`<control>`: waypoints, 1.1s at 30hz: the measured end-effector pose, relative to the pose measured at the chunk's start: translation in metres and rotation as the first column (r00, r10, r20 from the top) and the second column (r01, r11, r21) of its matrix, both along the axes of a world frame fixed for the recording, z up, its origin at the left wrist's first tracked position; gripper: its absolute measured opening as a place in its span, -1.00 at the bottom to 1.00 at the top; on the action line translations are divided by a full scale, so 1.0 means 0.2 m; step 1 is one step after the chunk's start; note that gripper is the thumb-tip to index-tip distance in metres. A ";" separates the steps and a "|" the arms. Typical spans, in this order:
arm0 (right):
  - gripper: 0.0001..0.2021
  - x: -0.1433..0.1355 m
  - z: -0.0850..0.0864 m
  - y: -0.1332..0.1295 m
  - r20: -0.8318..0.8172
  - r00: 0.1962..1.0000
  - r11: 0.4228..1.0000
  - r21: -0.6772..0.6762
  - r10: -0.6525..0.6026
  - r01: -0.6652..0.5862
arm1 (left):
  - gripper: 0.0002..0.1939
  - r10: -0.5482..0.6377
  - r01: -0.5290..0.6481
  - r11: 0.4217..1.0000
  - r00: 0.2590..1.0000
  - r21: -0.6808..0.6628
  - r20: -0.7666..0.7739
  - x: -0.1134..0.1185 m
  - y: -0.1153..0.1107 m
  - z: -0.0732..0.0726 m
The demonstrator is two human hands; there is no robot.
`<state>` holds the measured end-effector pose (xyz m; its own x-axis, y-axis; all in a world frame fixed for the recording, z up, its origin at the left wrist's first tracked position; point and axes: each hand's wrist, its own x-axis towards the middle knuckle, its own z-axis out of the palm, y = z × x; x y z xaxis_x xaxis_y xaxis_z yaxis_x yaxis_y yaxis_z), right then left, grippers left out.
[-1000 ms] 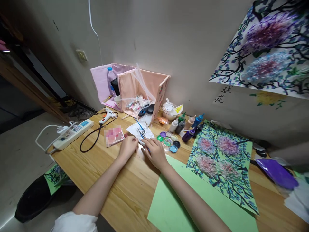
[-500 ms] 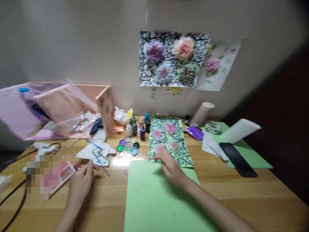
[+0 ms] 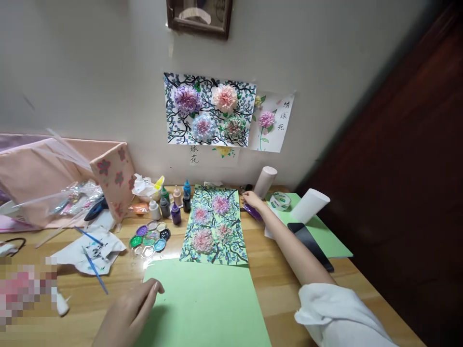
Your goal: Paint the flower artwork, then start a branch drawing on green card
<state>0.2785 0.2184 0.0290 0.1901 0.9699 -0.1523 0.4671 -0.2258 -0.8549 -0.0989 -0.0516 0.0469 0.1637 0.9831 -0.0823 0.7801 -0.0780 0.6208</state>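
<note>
My left hand [image 3: 135, 306] hovers over the near left part of a blank green sheet [image 3: 206, 294], its fingers loosely curled and nothing visible in them. At the back of the table, my right hand [image 3: 253, 200] reaches in with bent fingers slightly apart. Beneath it lies a purple packet [image 3: 253, 212], partly covered by the hand and forearm. A small dark object [image 3: 247, 188] sits just behind the fingertips. Beyond the blank sheet lies a green picture [image 3: 213, 226] with painted branches and raised pink and purple flowers.
Several paint bottles [image 3: 175, 213] stand behind a paint palette [image 3: 149, 241]. Two brushes [image 3: 94, 270] rest on crumpled tissue [image 3: 74, 258]. On the right are a tape roll [image 3: 279, 201], white cylinders [image 3: 310, 205] and a phone [image 3: 313, 248]. A pink fabric box [image 3: 114, 180] stands left.
My right hand has moved from the picture's lower edge to the purple packet at the back. My left hand has left the pink-and-white item for the blank sheet. The view has turned right.
</note>
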 end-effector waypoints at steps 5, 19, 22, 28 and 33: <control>-0.67 -0.04 -0.04 0.06 -0.011 0.994 0.994 -0.021 0.111 -0.111 | -0.61 0.030 -0.029 0.997 0.999 0.069 -0.021 0.07 -0.02 0.04; -0.89 0.13 0.24 -0.45 0.102 0.969 0.886 0.392 0.226 -0.248 | -0.63 -0.128 0.094 0.920 0.989 0.380 0.068 0.26 0.07 0.16; -0.76 0.19 0.29 -0.59 -0.105 0.977 0.880 0.461 0.185 -0.117 | -0.61 0.007 -0.087 0.922 0.978 0.378 0.208 0.24 0.10 0.10; -0.61 0.24 0.40 -0.72 -0.510 0.860 0.851 0.450 -0.004 0.271 | -0.60 0.266 -0.427 0.876 0.816 0.225 0.514 0.24 0.19 0.10; -0.61 0.17 0.38 -0.74 -0.685 0.727 0.844 0.361 -0.050 0.398 | -0.52 0.239 -0.367 0.930 0.557 -0.022 0.795 0.26 0.30 0.10</control>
